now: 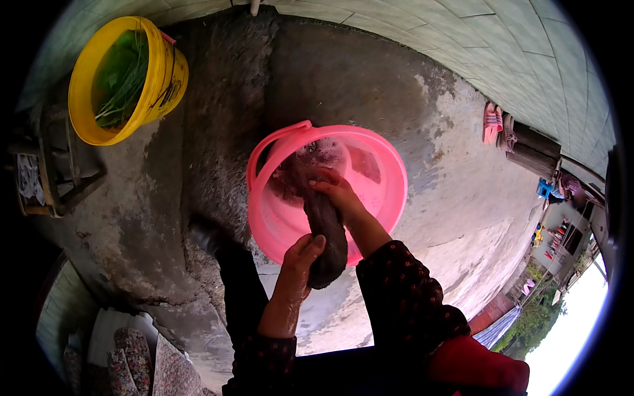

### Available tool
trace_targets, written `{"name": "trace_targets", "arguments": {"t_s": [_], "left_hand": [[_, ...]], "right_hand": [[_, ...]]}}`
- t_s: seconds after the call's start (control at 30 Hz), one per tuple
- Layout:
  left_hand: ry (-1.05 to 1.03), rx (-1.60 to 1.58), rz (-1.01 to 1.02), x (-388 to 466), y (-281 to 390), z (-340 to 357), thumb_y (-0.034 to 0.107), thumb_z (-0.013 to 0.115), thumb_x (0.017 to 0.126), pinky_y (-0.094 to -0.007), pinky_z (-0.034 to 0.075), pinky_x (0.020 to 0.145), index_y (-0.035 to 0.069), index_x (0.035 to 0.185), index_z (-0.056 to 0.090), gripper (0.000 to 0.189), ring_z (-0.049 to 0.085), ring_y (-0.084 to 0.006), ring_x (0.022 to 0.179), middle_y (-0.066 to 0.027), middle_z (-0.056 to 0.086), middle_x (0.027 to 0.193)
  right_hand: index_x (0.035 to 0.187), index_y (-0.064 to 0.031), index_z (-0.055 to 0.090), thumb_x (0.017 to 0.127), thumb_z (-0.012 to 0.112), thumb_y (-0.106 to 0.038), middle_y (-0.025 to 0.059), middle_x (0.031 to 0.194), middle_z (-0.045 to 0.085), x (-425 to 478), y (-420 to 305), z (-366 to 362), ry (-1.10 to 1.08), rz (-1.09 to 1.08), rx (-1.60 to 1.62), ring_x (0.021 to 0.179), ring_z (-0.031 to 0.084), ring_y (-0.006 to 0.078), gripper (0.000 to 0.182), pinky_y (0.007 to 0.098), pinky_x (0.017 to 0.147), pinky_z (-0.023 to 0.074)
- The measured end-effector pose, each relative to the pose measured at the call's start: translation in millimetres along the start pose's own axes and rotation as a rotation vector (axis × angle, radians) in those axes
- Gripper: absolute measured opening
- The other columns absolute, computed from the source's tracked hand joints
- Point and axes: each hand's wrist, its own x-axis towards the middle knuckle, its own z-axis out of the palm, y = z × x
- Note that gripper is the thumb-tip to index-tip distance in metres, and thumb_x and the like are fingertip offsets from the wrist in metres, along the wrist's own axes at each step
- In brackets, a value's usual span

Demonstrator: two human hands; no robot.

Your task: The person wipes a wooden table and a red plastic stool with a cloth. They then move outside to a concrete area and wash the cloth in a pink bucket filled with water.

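Both my hands grip a dark, wet cloth item [324, 218] that hangs in a long bunch over the near rim of a pink plastic bucket [391, 198]. My left hand [299, 257] holds its lower, rounded end, just outside the rim. Higher up, my right hand [337, 193] grasps the cloth over the bucket's mouth, with the thumb on top. The far end of the cloth reaches down toward foamy, dark water [322, 153] in the bucket. What exact garment it is, I cannot tell. The bucket's pink handle [257, 158] rests against its left side.
A yellow bucket [163, 94] with green leaves [124, 74] inside stands at upper left, beside a wooden stool frame [54, 168]. My shoe [204, 235] is left of the pink bucket. Pink striped slippers [490, 123] lie by the tiled wall [446, 29]. A person [562, 190] sits far right.
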Motion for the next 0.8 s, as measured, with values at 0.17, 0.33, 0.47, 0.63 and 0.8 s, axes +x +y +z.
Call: {"name": "trace_targets", "arguments": {"t_s": [0.17,0.33,0.47,0.63,0.8], "left_hand": [[0.237,0.051,0.230,20,-22,-39,0.018,0.063,0.089,-0.0245,0.042,0.083,0.000,0.114,0.052,0.032,0.054,-0.0113,0.094,-0.0059,0.058,0.101],[0.172,0.288,0.304,1,-17,-38,0.015,0.063,0.087,-0.0419,0.038,0.098,0.007,0.144,0.023,0.070,0.042,-0.0271,0.123,-0.0177,0.037,0.136],[0.084,0.384,0.287,-6,-20,-36,0.024,0.064,0.088,-0.0456,0.040,0.097,0.003,0.144,0.022,0.073,0.040,-0.0314,0.127,-0.0207,0.029,0.143],[0.092,0.364,0.281,-7,-16,-41,0.040,0.059,0.090,-0.0448,0.039,0.098,0.006,0.146,0.015,0.079,0.034,-0.0346,0.131,-0.0230,0.024,0.145],[0.142,0.323,0.210,1,-13,-39,0.064,0.051,0.085,-0.0518,0.042,0.095,0.017,0.149,0.000,0.094,0.018,-0.0396,0.138,-0.0247,0.012,0.148]], "right_hand": [[0.135,-0.0076,0.040,0.075,0.072,-0.032,0.0226,0.117,0.056,51,10,-31,0.182,-0.450,-0.953,0.106,0.057,0.0380,0.072,0.0451,0.090,0.0467],[0.138,-0.0096,0.035,0.074,0.071,-0.040,0.0240,0.124,0.050,97,11,-29,0.214,-0.557,-1.295,0.107,0.055,0.0426,0.079,0.0466,0.089,0.0466],[0.130,-0.0051,0.044,0.074,0.072,-0.036,0.0237,0.110,0.060,126,49,-2,0.031,-0.468,-1.219,0.099,0.059,0.0424,0.070,0.0460,0.086,0.0480],[0.123,-0.0015,0.052,0.073,0.074,-0.024,0.0147,0.100,0.065,77,61,14,-0.066,-0.324,-0.918,0.091,0.063,0.0277,0.059,0.0361,0.081,0.0493],[0.120,-0.0001,0.054,0.082,0.068,-0.011,0.0055,0.101,0.064,-40,16,2,-0.120,-0.164,-0.230,0.094,0.058,0.0119,0.043,0.0270,0.081,0.0480]]}}
